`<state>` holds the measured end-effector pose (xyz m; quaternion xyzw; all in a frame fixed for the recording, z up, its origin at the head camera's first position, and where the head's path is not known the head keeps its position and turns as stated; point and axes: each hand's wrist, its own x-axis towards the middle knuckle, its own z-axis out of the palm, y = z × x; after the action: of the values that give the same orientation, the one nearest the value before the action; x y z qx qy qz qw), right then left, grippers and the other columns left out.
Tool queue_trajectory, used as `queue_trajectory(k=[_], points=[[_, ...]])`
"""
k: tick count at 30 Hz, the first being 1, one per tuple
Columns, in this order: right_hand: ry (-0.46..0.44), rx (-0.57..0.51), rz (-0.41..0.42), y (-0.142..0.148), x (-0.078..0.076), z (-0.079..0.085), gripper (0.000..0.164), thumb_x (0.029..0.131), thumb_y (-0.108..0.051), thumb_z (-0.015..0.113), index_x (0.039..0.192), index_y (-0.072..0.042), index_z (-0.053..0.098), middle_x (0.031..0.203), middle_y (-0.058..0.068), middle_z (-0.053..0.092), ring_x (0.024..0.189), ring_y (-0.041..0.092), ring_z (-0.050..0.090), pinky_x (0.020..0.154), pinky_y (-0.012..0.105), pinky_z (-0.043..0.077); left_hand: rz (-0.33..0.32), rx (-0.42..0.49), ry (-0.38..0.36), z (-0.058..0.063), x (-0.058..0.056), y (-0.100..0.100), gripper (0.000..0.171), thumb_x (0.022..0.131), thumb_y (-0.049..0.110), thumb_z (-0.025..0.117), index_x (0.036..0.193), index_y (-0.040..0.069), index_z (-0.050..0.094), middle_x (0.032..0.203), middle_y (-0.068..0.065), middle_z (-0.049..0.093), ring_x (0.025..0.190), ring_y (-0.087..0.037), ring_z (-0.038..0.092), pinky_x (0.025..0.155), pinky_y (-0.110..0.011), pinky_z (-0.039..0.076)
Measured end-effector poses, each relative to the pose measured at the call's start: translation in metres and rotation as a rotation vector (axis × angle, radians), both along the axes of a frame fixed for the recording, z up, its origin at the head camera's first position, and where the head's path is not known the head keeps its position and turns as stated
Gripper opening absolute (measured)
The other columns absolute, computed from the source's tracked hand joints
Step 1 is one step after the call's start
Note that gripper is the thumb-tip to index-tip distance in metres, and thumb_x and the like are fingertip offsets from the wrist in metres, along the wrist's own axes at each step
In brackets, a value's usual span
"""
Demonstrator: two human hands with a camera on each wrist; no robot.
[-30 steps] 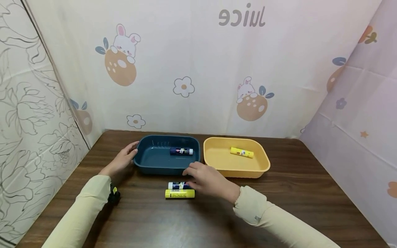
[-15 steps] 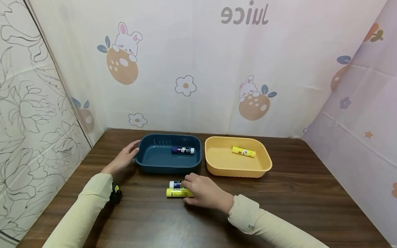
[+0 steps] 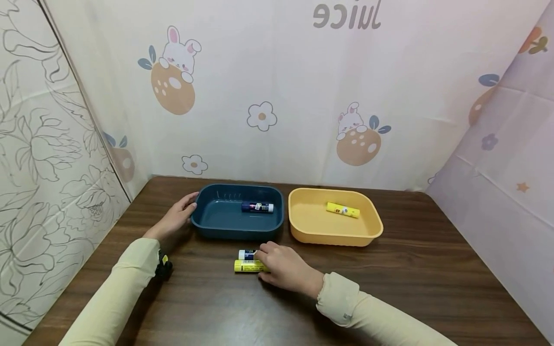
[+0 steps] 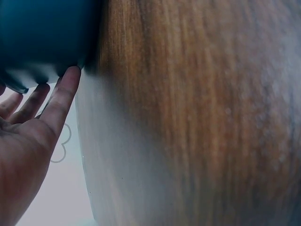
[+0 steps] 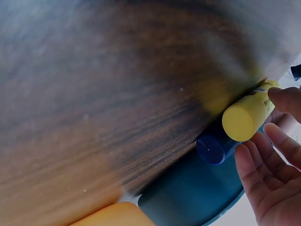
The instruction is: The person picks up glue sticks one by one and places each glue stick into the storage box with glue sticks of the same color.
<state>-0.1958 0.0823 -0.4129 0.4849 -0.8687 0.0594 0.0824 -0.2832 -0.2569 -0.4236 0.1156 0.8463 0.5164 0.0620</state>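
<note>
My left hand (image 3: 176,218) rests at the left end of a dark blue tray (image 3: 237,234); in the left wrist view its straight fingertips touch the tray's outer wall. In front of that tray, a yellow glue stick (image 3: 246,266) and a dark blue glue stick with a white end (image 3: 247,254) lie side by side on the table. My right hand (image 3: 285,269) reaches over their right ends, hiding them in the head view. Seen from the right wrist, its thumb and fingers pinch the yellow glue stick (image 5: 244,120), with the blue glue stick (image 5: 211,149) right beside it.
Inside the blue tray lies another dark blue glue stick (image 3: 257,207). A light orange tray (image 3: 335,239) stands just right of it, holding a yellow glue stick (image 3: 343,210). Behind both trays hangs a patterned curtain (image 3: 285,86) at the table's (image 3: 407,269) back edge.
My right hand has come down and toward me from above the blue glue stick onto the yellow one's right end. The left hand stays at the tray; the head view shifts slightly.
</note>
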Motion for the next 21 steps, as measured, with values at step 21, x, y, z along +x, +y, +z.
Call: queue_trajectory(k=[21], points=[[0.175,0.079,0.046,-0.0068,0.0015,-0.0065,0.021,0.084,-0.023,0.073,0.1,-0.01,0.067,0.086,-0.001,0.057,0.076,0.011,0.049,0.063,0.021,0.048,0.006,0.005,-0.029,-0.0011,-0.0005,-0.0008,0.052,0.106,0.023,0.03,0.152,0.004,0.014,0.148,-0.029,0.024,0.13,-0.045,0.034,0.095,-0.055,0.042]])
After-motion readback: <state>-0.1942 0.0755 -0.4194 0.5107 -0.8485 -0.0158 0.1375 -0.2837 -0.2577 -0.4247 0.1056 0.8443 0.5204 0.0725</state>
